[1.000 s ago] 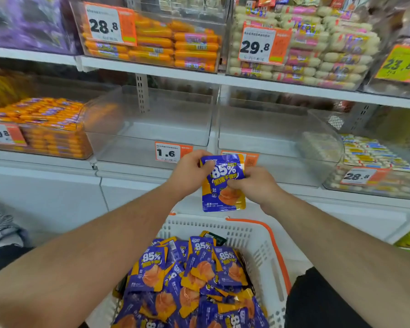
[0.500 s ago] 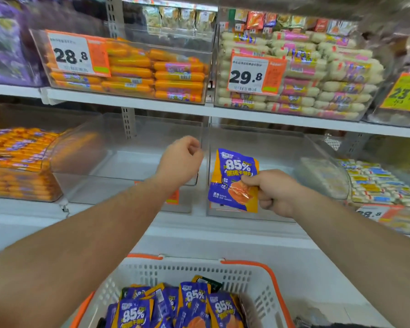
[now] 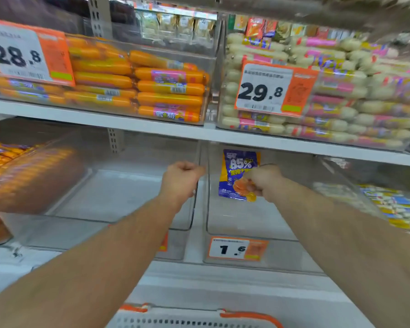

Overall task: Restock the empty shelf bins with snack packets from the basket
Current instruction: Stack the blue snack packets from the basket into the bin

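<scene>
One snack packet (image 3: pixel 238 174) is up at the shelf now, carried in over the front wall of the right-hand empty bin (image 3: pixel 251 218), the one with the 1.6 price tag (image 3: pixel 237 249) on its front. The right hand (image 3: pixel 264 179) has its grip closed on the packet's lower right edge, pinching it so the purple-and-orange face stands upright and reads toward us. The left hand (image 3: pixel 181 178) is curled into a fist with nothing in it, hanging over the right edge of the left empty bin (image 3: pixel 118 195), just beside the wall the two bins share.

What's changed: a second ago both hands were down low, sharing the packet just above the basket; half a second ago the left had let go and the right was lifting it in front of the bins. Now the packet has crossed into the bin, and the basket (image 3: pixel 194 316) has slid almost out of view, only its white rim and orange trim showing at the bottom edge.

For the task, that reads as the first packet about to land, since both bins look bare. A release toward the back of the bin seems the sensible next move, and plenty of restocking remains.
</scene>
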### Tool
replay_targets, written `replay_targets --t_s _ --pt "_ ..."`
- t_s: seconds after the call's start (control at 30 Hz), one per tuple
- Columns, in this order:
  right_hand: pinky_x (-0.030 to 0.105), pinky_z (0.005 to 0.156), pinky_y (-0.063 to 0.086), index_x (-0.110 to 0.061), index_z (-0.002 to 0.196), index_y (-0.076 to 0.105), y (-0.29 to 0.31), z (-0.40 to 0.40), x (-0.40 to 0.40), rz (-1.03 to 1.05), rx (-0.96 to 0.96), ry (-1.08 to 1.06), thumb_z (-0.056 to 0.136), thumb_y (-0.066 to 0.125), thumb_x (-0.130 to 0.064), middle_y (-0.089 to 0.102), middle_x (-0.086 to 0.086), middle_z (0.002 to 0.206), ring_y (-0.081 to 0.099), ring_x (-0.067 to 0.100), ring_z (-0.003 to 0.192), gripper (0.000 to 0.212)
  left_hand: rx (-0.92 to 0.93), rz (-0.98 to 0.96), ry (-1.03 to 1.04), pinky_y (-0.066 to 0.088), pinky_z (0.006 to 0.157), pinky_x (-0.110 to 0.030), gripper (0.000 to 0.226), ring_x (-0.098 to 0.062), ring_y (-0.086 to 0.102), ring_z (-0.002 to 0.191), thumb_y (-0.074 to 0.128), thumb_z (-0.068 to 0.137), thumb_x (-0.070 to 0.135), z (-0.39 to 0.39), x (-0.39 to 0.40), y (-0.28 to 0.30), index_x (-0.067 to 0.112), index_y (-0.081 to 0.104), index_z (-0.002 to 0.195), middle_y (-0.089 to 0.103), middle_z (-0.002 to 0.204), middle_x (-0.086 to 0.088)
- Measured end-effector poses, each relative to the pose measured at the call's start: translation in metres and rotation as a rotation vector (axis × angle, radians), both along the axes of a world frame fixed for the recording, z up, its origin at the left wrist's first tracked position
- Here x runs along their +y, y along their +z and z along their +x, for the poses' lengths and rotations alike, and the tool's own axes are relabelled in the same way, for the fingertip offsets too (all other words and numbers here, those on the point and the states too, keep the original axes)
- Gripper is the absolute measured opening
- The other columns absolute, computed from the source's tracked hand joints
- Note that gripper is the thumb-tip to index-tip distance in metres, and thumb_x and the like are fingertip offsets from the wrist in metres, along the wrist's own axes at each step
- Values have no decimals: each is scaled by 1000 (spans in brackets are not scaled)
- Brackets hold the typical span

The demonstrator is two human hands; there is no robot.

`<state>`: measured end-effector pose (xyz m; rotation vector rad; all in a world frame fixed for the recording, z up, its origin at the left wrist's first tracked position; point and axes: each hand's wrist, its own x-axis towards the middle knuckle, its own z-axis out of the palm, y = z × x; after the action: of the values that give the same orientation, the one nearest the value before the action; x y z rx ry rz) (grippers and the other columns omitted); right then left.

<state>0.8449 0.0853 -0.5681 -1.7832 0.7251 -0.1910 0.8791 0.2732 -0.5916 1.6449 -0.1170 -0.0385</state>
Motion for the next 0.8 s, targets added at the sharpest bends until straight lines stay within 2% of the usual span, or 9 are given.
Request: replay_targets --t_s 0.07,0.13,0.23,0.3,0.33,0.47,0.53,0.63,0.8 --pt "13 30 36 -2 73 53 -10 19 4 41 14 9 84 63 8 59 7 45 52 11 26 17 14 -52 11 40 42 -18 4 -16 52 57 68 86 15 2 -3 -5 13 64 84 58 67 -2" --pt "15 30 39 1 77 56 -18 36 8 74 27 11 81 66 9 60 11 55 55 13 30 14 36 -96 7 40 46 -21 7 -19 55 61 69 85 17 3 -5 -7 15 63 84 61 70 -4" --pt "31 59 59 10 90 66 -33 60 8 134 35 58 63 76 14 70 19 70 70 27 59 29 45 -130 -1 40 47 -22 12 -20 58 63 72 81 18 6 -7 -10 15 61 82 63 73 -5" --pt "44 76 60 11 95 68 -45 79 -3 142 30 63 55 78 15 72 23 80 72 33 75 41 36 -132 3 36 41 -19 15 -16 54 58 74 80 20 7 -9 -11 15 59 81 59 71 -2" --pt "42 75 60 10 94 67 -46 82 -5 141 18 57 58 77 15 72 20 77 73 30 73 37 36 -135 0 35 41 -19 18 -15 52 58 75 80 23 6 -9 -10 16 58 81 58 71 -1" --pt "16 42 48 -7 96 54 -29 69 2 141 -28 45 87 61 6 65 -2 49 60 5 39 17 48 -154 -14 36 45 -23 26 -19 53 64 77 79 28 4 -9 -9 15 56 85 58 80 -8" --pt "19 48 53 -7 84 58 -31 70 2 78 -27 -31 79 73 -1 67 -3 52 60 7 42 18 67 -166 -20 38 48 -26 26 -23 56 71 77 79 22 1 -10 -9 12 57 93 61 86 -12" --pt "33 74 59 -6 81 65 -37 74 6 -101 41 -117 56 90 -15 70 7 83 64 20 70 37 89 -192 -33 43 53 -27 21 -24 59 74 74 79 17 -5 -17 -9 12 60 94 66 90 -14" --pt "30 68 54 -9 88 63 -40 80 9 -53 -18 -130 68 80 -16 67 6 86 59 15 68 28 68 -172 -23 52 67 -35 12 -23 64 76 70 81 14 -9 -24 -7 13 60 88 68 88 -11"
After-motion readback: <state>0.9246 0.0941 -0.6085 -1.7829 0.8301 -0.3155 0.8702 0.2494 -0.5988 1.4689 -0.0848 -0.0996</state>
